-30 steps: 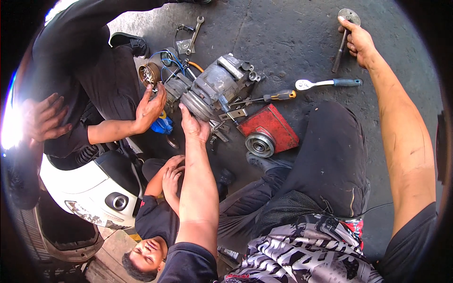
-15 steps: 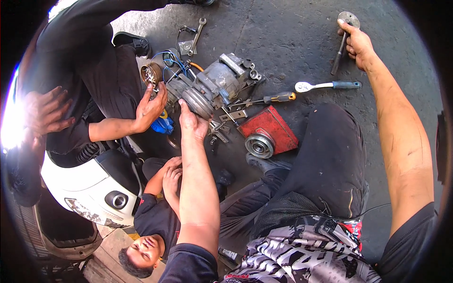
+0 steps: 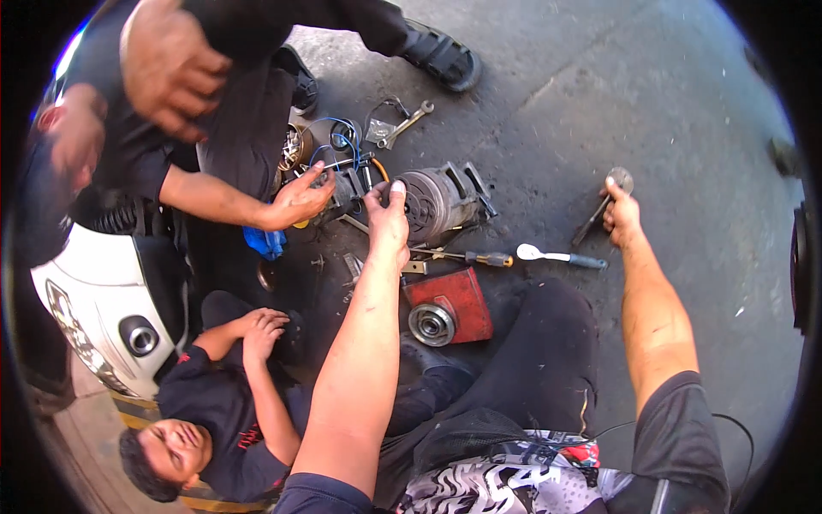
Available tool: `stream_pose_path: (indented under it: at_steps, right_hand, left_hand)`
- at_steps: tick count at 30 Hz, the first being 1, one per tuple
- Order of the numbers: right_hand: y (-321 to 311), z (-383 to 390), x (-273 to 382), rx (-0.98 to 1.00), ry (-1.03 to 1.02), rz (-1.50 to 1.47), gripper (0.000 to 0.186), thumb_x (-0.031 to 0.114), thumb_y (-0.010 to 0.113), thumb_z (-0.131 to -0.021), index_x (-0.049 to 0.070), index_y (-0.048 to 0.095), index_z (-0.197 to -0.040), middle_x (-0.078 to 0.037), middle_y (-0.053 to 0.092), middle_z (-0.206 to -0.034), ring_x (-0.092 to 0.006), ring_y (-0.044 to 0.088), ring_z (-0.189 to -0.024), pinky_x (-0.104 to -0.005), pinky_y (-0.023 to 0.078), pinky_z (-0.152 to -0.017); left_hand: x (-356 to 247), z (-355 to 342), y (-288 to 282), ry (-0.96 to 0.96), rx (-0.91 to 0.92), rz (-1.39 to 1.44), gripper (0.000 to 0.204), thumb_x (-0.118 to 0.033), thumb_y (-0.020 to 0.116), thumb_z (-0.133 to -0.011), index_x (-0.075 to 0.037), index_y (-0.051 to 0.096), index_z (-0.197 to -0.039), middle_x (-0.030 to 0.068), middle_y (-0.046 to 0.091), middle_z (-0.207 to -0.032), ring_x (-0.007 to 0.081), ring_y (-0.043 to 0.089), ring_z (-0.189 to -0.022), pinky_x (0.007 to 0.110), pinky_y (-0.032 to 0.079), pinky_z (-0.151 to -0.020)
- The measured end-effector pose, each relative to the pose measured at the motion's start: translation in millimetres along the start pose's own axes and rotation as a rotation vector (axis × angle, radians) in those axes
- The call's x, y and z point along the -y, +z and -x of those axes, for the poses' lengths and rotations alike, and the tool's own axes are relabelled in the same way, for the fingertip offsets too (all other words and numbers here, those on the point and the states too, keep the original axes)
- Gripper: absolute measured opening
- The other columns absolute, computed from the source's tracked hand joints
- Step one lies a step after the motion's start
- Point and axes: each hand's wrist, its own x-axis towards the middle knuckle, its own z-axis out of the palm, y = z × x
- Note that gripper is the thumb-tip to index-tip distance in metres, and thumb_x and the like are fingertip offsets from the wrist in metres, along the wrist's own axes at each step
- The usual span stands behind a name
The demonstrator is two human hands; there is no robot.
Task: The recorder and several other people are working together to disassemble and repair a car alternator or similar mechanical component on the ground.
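Note:
My left hand (image 3: pixel 387 210) is closed on the pulley rim of a grey metal compressor (image 3: pixel 441 201) lying on the floor. My right hand (image 3: pixel 621 206) grips a metal disc (image 3: pixel 622 178) with a dark shaft pointing down-left. Below the compressor lie a screwdriver (image 3: pixel 488 258), a ratchet (image 3: pixel 561 257) with a blue grip and a red metal case (image 3: pixel 462 304) with a round pulley (image 3: pixel 431 325) on it. A co-worker's hand (image 3: pixel 300 202) is at smaller parts just left of my left hand, beside blue wires (image 3: pixel 345 139) and a cup of small hardware (image 3: pixel 293 147).
One co-worker sits upper left, with sandaled feet (image 3: pixel 441 56) and a raised blurred hand (image 3: pixel 175 77). Another person (image 3: pixel 227 437) reclines lower left, hands together (image 3: pixel 265 330). A white vehicle (image 3: pixel 94 300) stands at the left. A wrench (image 3: pixel 407 124) lies behind the parts.
The view has shifted. My left hand has turned the compressor so the pulley face shows. My right hand still holds the disc. The co-worker's upper hand has risen and blurs.

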Motion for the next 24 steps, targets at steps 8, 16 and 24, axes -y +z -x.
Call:
stream_pose_path:
  at_steps: [8,16,24]
  right_hand:
    - [42,105,25,0.196,-0.141,0.482,0.034,0.039,0.075,-0.086,0.006,0.067,-0.08,0.004,0.045,-0.058,-0.0095,0.039,-0.046,-0.0314,0.026,-0.043]
    - [148,272,18,0.904,0.035,0.681,0.035,0.025,0.07,-0.093,-0.002,0.062,-0.115,-0.009,0.068,-0.096,-0.0187,0.065,-0.082,-0.0315,0.053,-0.071]
    - [162,259,23,0.601,-0.167,0.787,0.031,0.004,0.053,-0.091,-0.001,0.059,-0.121,-0.002,0.061,-0.078,-0.0087,0.049,-0.059,-0.0246,0.04,-0.054]
  left_hand:
    - [20,47,-51,0.382,-0.258,-0.324,0.05,-0.038,0.055,-0.1,0.002,0.053,-0.13,0.0197,0.055,-0.128,0.0312,0.052,-0.123,0.042,0.041,-0.105]
    - [64,198,-18,0.3,0.428,0.346,0.059,-0.049,0.031,-0.107,-0.001,0.049,-0.137,0.0099,0.063,-0.111,0.0195,0.06,-0.107,0.035,0.047,-0.096]
    - [83,161,-39,0.134,0.1,0.249,0.027,-0.023,0.044,-0.106,-0.005,0.058,-0.122,-0.0043,0.048,-0.07,0.0053,0.044,-0.057,0.023,0.038,-0.051]
